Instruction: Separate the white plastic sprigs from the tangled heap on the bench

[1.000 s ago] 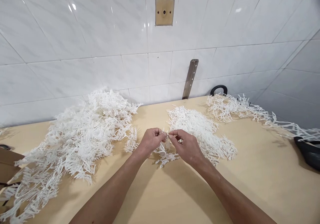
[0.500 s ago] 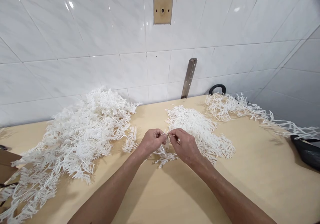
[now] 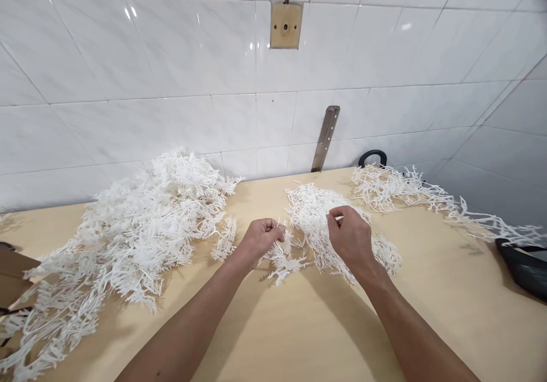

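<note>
My left hand (image 3: 261,237) is closed in a pinch on a thin white branched sprig (image 3: 280,224), whose tips poke out above the thumb. Just below it, a small clump of white sprigs (image 3: 284,265) lies on the table. My right hand (image 3: 351,233) is over the middle heap of small white pieces (image 3: 314,211), thumb and forefinger pressed together. Whatever those fingers may hold is too small to make out. To the left spreads a large pile of white branched sprigs (image 3: 149,228).
White branching strands (image 3: 384,185) trail along the table's (image 3: 273,331) right rear. A black handle (image 3: 372,155) and a metal strip (image 3: 326,138) stand against the tiled wall. A black object (image 3: 523,268) sits at the right edge, a brown cardboard box (image 3: 15,276) at the left.
My right hand has moved away from my left, rightward over the middle heap. The left hand stays nearly in place, still pinching. The view has tilted slightly up.
</note>
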### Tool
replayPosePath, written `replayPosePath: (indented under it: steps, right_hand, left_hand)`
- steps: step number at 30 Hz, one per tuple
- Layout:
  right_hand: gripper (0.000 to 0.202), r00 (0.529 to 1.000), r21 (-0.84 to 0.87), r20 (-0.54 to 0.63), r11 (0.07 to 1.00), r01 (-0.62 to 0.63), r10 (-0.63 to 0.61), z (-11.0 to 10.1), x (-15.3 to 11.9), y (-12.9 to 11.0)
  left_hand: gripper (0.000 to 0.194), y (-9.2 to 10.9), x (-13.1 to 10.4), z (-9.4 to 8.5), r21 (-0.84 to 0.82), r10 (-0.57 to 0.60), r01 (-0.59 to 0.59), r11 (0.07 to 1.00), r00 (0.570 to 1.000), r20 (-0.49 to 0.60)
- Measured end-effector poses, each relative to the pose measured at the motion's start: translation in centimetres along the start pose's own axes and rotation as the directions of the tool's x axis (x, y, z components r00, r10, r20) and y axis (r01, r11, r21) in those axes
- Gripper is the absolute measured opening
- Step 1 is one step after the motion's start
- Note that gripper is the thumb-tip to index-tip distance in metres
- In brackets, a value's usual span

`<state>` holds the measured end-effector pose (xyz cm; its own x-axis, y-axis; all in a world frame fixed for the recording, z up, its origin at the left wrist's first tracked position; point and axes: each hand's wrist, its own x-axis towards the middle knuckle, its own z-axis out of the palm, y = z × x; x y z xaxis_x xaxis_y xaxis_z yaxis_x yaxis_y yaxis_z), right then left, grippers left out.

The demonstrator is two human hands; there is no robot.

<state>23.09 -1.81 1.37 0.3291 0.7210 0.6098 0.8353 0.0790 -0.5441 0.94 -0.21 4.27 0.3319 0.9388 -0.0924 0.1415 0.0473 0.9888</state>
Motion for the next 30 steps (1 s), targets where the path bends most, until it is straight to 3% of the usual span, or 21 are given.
replayPosePath:
  steps: [2,6,12,19,30]
  right_hand:
    - [0.017,0.999,0.096,0.05,0.995,-0.019,0.015,-0.3,-0.1,-0.5]
    - [0.03,0.949,0.309,0.316,0.946,-0.093,-0.01,-0.3,-1.5,-3.4]
    - [0.027,0.876,0.401,0.478,0.904,-0.148,-0.068,0.4,-3.0,-5.8]
    - [0.022,0.874,0.363,0.486,0.908,-0.211,0.009,0.3,-3.1,-5.9]
    - [0.022,0.831,0.256,0.556,0.943,-0.214,0.037,0.0,-2.9,-6.5]
  left_hand:
    - [0.026,0.2,0.0,-0.1,-0.049,-0.028,0.028,0.998,1.0,0.0]
    - [0.026,0.4,-0.1,-0.1,-0.114,-0.095,0.097,0.989,0.995,0.026]
    - [0.021,0.1,0.0,0.2,-0.105,-0.074,0.075,0.992,0.997,0.015]
    - [0.018,-0.7,0.3,0.5,-0.009,0.016,-0.016,1.0,1.0,-0.008]
    - [0.023,-0.9,0.4,0.5,0.349,0.126,-0.099,0.932,0.991,-0.054]
